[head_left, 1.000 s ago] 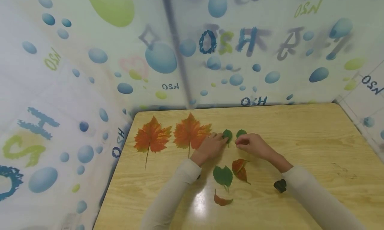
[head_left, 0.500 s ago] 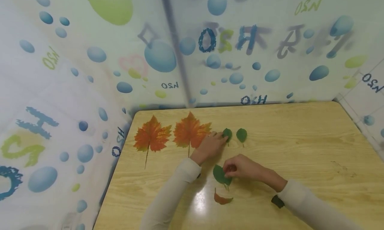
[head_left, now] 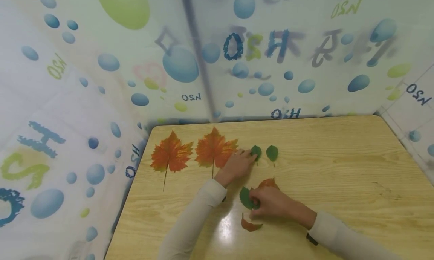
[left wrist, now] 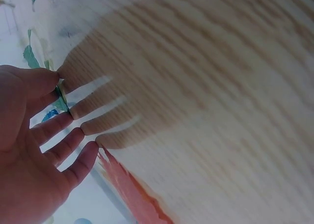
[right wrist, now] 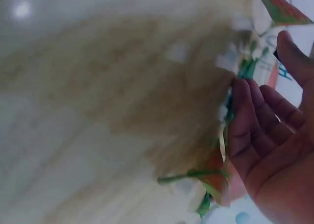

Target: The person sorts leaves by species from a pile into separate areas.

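My left hand [head_left: 237, 165] rests on the table, its fingertips at the edge of a small green leaf [head_left: 256, 151]. In the left wrist view, its fingers [left wrist: 73, 148] are spread and slightly bent, with green showing by the thumb tip. A second small green leaf [head_left: 272, 153] lies just right of the first. Nearer the viewer, my right hand [head_left: 274, 203] overlaps a larger green leaf [head_left: 246, 198], hiding its right part. The right wrist view shows its thumb [right wrist: 292, 52] apart from the fingers, whose tips are at green leaf edges. Behind that hand a red-orange leaf [head_left: 269, 183] partly shows.
Two orange maple leaves [head_left: 171, 151] with stems lie at the back left of the wooden table [head_left: 339, 158]. A curved reddish leaf [head_left: 251, 225] lies nearest the viewer. A patterned curtain [head_left: 257, 94] stands behind the table. Something black [head_left: 312, 239] shows under the right sleeve.
My right hand has moved from the second small green leaf toward the viewer, past the red-orange leaf, to the larger green leaf. My left hand stays at the first small leaf.
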A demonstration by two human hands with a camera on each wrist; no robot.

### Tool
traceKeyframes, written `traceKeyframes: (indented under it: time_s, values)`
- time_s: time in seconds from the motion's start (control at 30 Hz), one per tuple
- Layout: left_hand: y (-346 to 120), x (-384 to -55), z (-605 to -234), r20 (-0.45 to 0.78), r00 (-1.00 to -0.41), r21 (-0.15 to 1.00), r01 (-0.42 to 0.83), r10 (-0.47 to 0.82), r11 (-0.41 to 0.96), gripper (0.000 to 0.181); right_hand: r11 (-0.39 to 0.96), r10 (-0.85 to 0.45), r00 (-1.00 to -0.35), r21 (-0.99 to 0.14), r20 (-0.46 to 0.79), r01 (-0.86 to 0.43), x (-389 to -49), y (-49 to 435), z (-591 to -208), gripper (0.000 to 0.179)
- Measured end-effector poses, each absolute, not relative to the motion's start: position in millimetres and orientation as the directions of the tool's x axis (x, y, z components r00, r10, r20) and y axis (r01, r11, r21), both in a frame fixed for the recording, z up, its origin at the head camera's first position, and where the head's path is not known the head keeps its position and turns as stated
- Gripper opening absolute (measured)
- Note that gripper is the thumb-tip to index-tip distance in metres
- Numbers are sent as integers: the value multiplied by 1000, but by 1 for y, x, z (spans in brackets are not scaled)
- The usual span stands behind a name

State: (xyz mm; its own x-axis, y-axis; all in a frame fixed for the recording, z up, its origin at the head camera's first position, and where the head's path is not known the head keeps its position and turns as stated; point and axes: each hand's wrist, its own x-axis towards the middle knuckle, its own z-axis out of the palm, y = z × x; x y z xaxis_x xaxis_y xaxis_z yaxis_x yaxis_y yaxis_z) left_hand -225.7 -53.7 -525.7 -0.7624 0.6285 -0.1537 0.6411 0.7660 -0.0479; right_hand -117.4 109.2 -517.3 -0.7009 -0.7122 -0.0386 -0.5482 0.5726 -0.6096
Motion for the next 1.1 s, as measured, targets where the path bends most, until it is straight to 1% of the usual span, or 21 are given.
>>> traceKeyframes:
  time_s: [0.1,0.23,0.43,0.63,0.8,0.97,1.03,1.1]
  values:
    - [-53,-225,-526,-153,-763,-51,641,628,766,45,590,-697,-716,-603,-45,-537,-113,107,-519,28]
    - [-53,-225,-525,-159,-761,-60,643,629,764,45,612,-689,-724,-562,-33,-556,-111,106,-520,31]
    - [-53,-225,-524,-173,-765,-58,636,620,769,45,626,-690,-724,-519,-19,-583,-109,106,-522,25]
    - [-52,-225,-526,-164,-765,-68,639,623,766,45,621,-685,-728,-521,0,-585,-108,108,-523,23]
    - [-52,-225,-528,-151,-760,-67,646,632,761,45,617,-669,-743,-565,-11,-548,-116,122,-512,27]
    - [-52,-224,-525,-154,-763,-55,641,628,766,45,578,-635,-773,-670,-10,-466,-129,147,-493,14]
    - [-52,-224,-523,-157,-764,-49,638,625,768,45,565,-596,-803,-711,0,-419,-136,158,-489,9]
    - [-52,-223,-523,-161,-764,-56,639,625,767,45,575,-532,-847,-731,8,-369,-143,169,-488,6]
